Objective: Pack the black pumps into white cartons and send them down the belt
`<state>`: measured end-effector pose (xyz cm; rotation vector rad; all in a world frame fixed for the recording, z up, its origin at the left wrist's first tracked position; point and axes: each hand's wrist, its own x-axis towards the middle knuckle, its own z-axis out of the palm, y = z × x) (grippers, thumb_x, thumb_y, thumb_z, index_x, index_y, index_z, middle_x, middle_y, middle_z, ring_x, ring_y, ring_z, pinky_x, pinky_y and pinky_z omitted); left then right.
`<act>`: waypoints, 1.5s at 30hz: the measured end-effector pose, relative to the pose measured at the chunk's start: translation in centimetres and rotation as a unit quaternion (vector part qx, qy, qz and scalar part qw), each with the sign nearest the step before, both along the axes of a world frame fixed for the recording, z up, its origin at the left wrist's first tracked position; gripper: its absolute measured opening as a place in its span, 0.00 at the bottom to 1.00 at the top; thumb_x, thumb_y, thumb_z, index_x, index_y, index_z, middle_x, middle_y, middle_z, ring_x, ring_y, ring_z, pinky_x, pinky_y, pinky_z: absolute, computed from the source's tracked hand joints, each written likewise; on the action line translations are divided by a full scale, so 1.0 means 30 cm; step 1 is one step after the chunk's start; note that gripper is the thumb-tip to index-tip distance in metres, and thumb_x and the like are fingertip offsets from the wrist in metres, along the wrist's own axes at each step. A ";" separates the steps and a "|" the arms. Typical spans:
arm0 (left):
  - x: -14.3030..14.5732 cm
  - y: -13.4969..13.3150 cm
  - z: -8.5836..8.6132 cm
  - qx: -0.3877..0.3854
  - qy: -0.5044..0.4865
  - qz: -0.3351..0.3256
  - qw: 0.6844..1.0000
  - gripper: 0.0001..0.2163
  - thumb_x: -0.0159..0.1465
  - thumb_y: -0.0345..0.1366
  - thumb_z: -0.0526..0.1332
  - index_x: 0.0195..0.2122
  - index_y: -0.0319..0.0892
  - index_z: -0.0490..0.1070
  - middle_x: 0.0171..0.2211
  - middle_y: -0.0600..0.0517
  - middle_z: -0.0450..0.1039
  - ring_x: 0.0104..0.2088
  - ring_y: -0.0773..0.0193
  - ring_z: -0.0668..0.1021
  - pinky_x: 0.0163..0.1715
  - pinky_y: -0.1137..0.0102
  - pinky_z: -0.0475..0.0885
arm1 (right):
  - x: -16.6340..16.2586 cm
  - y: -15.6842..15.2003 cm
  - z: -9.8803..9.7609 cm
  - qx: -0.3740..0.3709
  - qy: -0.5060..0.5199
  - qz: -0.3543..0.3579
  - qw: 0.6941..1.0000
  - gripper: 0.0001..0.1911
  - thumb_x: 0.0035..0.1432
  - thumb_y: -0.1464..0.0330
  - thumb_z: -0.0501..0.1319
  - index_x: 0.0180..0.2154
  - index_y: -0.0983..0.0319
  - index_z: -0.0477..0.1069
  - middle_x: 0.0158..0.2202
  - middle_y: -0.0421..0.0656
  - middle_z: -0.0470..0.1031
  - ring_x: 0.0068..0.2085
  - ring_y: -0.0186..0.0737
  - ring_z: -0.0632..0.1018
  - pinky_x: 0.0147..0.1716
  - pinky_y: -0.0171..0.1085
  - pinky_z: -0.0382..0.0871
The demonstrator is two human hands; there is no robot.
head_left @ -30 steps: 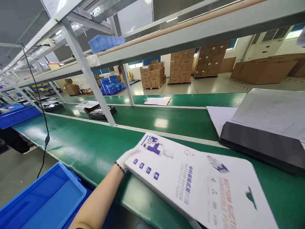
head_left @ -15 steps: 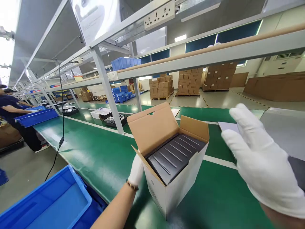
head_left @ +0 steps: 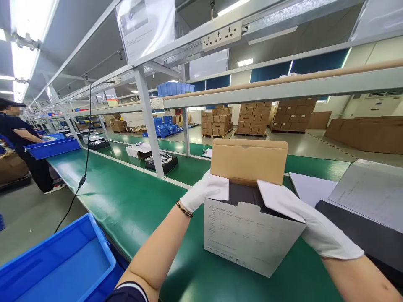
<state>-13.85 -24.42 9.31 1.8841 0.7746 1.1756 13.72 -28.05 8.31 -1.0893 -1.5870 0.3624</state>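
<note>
White carton upright on green conveyor belt, directly between both hands. Printed text panel on near face, too small to read. Top open: brown lid flap standing vertical at far side, dark black item visible inside through the opening.

Left hand, white glove, resting flat on the left side flap at the box's top left corner, fingers extended, pressing the flap inward; not wrapped around anything. Beaded bracelet at the wrist.

Right hand, white glove, laid flat over the right side flap at the top right corner, fingers extended along it toward the box centre. No closed grip there either, palm contact only.

Right of right hand: black flat tray with grey sheets on top, white sheet just behind, all near the box but apart from it.

Below left forearm, off the belt edge: blue plastic bin.

Beyond left hand, further along the belt: grey rack upright, small white box and black tray just beside it, black cable hanging down. Power socket strip on rail overhead.

Far left: another person in dark shirt at a blue crate, well apart from both hands.

Far behind the belt: stacked brown cartons on pallets.
</note>
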 end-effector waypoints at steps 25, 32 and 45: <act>0.015 -0.096 -0.061 0.167 -0.011 0.143 0.975 0.12 0.62 0.40 0.65 0.47 0.45 0.74 0.49 0.45 0.76 0.55 0.54 0.76 0.59 0.55 0.69 | -0.027 -0.142 -0.018 -0.006 0.065 -0.019 0.998 0.22 0.48 0.44 0.67 0.41 0.47 0.80 0.53 0.40 0.77 0.57 0.52 0.74 0.60 0.52 0.62; -0.019 -0.079 -0.042 0.238 0.056 0.081 0.966 0.17 0.69 0.45 0.55 0.53 0.46 0.75 0.56 0.47 0.74 0.62 0.55 0.71 0.66 0.54 0.61 | -0.021 -0.161 -0.026 -0.003 0.028 -0.011 1.000 0.21 0.52 0.47 0.66 0.45 0.47 0.80 0.55 0.40 0.75 0.58 0.50 0.73 0.61 0.47 0.63; 0.034 -0.058 -0.079 0.023 -0.031 0.141 0.989 0.31 0.56 0.48 0.69 0.60 0.46 0.68 0.64 0.45 0.65 0.66 0.49 0.65 0.68 0.48 0.55 | 0.045 -0.044 0.005 -0.111 -0.007 0.048 0.993 0.32 0.51 0.45 0.64 0.55 0.49 0.74 0.62 0.44 0.68 0.65 0.54 0.65 0.62 0.48 0.62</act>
